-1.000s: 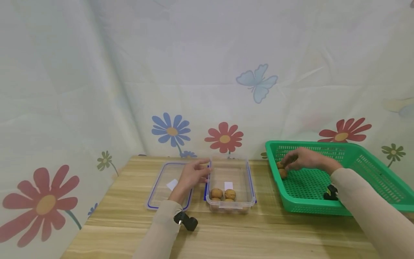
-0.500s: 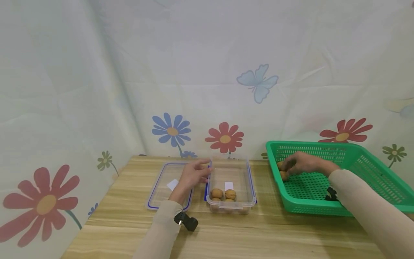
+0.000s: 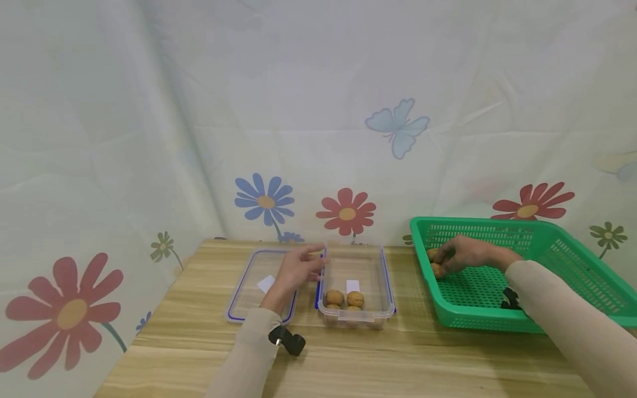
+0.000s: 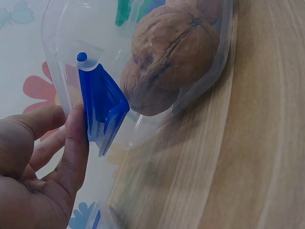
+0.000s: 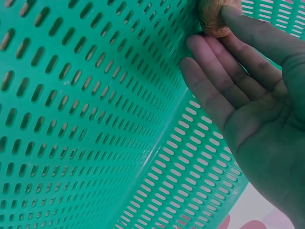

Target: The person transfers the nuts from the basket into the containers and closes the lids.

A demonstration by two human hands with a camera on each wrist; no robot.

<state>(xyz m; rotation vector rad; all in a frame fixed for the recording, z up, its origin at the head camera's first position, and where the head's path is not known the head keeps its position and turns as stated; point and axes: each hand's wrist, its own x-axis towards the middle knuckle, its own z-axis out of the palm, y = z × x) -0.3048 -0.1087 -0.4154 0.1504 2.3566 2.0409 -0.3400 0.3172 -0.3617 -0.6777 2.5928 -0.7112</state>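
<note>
At the left side of a clear plastic box is my left hand. Its fingers touch the wall near the rim and the blue latch, which hangs unfastened. Several walnuts sit in the near end of that box. My right hand reaches into a green basket at its left wall. Between thumb and fingers it pinches a walnut; the right wrist view cuts off its top. Another walnut lies just behind, partly covered by the hand.
A clear lid with a blue seal lies on the wooden table, left of the box and partly under my left hand. A small white label shows in the box. Behind the table hangs a flowered cloth.
My right hand has shifted slightly down and closer around the nearer walnut in the basket. The left hand and the box stay in place.
</note>
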